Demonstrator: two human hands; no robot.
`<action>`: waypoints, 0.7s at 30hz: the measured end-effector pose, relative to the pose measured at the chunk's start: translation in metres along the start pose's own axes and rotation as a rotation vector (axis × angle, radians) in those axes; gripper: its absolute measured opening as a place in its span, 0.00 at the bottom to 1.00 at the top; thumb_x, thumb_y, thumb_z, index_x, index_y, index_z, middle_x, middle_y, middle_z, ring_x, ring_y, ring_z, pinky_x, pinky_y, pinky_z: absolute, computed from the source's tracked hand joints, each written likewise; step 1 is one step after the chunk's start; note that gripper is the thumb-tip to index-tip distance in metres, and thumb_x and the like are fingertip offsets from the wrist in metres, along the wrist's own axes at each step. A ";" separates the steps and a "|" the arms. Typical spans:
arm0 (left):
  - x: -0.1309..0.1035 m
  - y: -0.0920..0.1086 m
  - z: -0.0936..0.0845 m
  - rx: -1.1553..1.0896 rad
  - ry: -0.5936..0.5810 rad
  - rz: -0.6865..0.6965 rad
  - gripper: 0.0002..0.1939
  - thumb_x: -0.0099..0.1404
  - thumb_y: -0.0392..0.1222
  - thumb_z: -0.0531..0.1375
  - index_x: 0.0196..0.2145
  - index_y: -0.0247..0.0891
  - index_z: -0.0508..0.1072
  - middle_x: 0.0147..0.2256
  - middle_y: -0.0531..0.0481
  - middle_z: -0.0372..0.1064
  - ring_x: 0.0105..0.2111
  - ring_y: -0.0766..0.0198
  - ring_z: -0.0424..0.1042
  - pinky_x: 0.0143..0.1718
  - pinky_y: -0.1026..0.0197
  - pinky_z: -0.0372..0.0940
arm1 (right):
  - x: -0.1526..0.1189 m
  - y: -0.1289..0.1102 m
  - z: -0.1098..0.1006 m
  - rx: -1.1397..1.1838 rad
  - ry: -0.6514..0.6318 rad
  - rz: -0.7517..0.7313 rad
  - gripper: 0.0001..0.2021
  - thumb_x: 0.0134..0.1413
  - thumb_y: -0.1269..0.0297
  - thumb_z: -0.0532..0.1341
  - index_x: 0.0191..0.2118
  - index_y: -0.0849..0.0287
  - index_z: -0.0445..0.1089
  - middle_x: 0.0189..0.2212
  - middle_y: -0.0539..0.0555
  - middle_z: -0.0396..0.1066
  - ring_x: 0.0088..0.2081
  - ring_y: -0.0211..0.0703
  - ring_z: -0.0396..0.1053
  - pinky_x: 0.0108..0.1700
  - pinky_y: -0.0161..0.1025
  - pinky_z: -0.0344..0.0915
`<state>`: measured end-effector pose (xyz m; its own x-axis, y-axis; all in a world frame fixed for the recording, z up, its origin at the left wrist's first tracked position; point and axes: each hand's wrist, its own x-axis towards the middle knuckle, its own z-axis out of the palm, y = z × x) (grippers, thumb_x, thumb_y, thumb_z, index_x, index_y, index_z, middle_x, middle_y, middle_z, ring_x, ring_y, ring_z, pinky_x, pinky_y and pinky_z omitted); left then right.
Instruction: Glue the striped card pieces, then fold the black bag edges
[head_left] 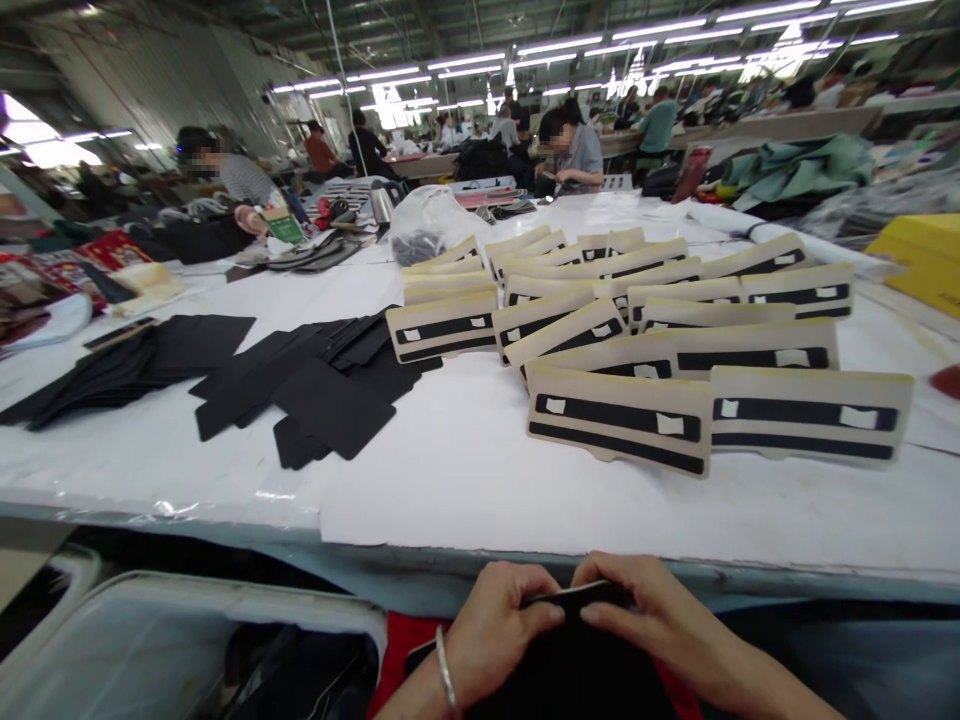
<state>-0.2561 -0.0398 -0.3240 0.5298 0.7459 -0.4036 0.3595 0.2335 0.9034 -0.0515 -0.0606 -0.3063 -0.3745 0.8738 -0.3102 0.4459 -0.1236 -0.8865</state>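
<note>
Low in the view, just in front of the table edge, my left hand (491, 630) and my right hand (651, 612) come close together. Both pinch the upper edge of a black flat piece (573, 606) between thumbs and fingers. A thin pale line runs along that edge. The piece's lower part merges with dark material below, so its full shape cannot be made out. A silver bangle (445, 668) circles my left wrist. Beyond my hands, beige panels with black strips and small white tabs (619, 420) stand leaning in rows on the white-covered table (450, 490).
Black flat pieces (334, 405) lie in loose piles at left, beside another black stack (150, 365). Below the table edge sits a pale bin (150, 640) with dark material inside. A clear plastic bag (431, 220) and yellow box (922, 260) stand farther back. People work behind.
</note>
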 end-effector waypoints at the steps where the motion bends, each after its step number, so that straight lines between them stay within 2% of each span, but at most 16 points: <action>1: 0.000 0.001 0.000 0.001 0.002 0.003 0.07 0.55 0.38 0.59 0.28 0.35 0.77 0.24 0.55 0.65 0.28 0.65 0.62 0.30 0.64 0.53 | 0.000 -0.002 -0.001 -0.010 0.006 -0.003 0.05 0.56 0.64 0.60 0.33 0.57 0.72 0.28 0.47 0.70 0.32 0.40 0.64 0.33 0.33 0.57; 8: 0.000 0.018 -0.009 0.114 0.052 0.050 0.09 0.57 0.40 0.57 0.23 0.35 0.74 0.20 0.57 0.59 0.26 0.67 0.59 0.27 0.64 0.50 | 0.009 -0.001 0.006 -0.032 0.090 -0.019 0.12 0.58 0.56 0.59 0.29 0.59 0.69 0.23 0.47 0.67 0.28 0.38 0.61 0.30 0.34 0.54; 13: -0.001 0.020 -0.010 0.155 0.061 0.063 0.12 0.58 0.42 0.57 0.19 0.36 0.68 0.18 0.58 0.53 0.23 0.69 0.54 0.25 0.64 0.47 | 0.016 0.001 0.010 -0.035 0.119 0.017 0.21 0.58 0.49 0.56 0.22 0.60 0.63 0.19 0.46 0.57 0.25 0.36 0.53 0.26 0.35 0.49; 15: -0.002 0.017 -0.010 0.150 0.056 0.060 0.13 0.58 0.42 0.57 0.18 0.36 0.67 0.17 0.59 0.51 0.23 0.69 0.52 0.24 0.64 0.46 | 0.016 -0.003 0.008 -0.027 0.057 0.011 0.19 0.58 0.51 0.57 0.23 0.60 0.65 0.21 0.46 0.60 0.26 0.37 0.56 0.27 0.34 0.50; 17: -0.003 0.014 -0.011 0.133 0.048 0.044 0.13 0.58 0.43 0.57 0.20 0.35 0.70 0.18 0.58 0.53 0.23 0.69 0.54 0.24 0.64 0.47 | 0.013 -0.008 0.006 -0.031 -0.035 -0.005 0.10 0.57 0.57 0.60 0.30 0.58 0.70 0.26 0.46 0.68 0.30 0.38 0.62 0.31 0.34 0.55; 19: -0.005 0.011 -0.013 0.109 0.033 0.020 0.12 0.59 0.44 0.57 0.24 0.35 0.75 0.19 0.57 0.58 0.23 0.68 0.57 0.25 0.65 0.49 | 0.010 -0.012 0.005 -0.057 -0.087 -0.012 0.03 0.56 0.63 0.61 0.34 0.56 0.71 0.30 0.45 0.72 0.34 0.39 0.66 0.35 0.33 0.57; 21: -0.008 0.008 -0.016 0.087 0.004 0.012 0.10 0.56 0.43 0.60 0.31 0.36 0.79 0.24 0.56 0.65 0.27 0.67 0.62 0.28 0.65 0.53 | 0.008 -0.013 0.005 -0.064 -0.080 0.001 0.03 0.56 0.65 0.60 0.32 0.56 0.70 0.29 0.44 0.71 0.34 0.39 0.65 0.35 0.33 0.57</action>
<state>-0.2699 -0.0340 -0.3109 0.5317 0.7507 -0.3922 0.4185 0.1697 0.8922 -0.0648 -0.0545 -0.2991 -0.4363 0.8332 -0.3396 0.4966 -0.0918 -0.8631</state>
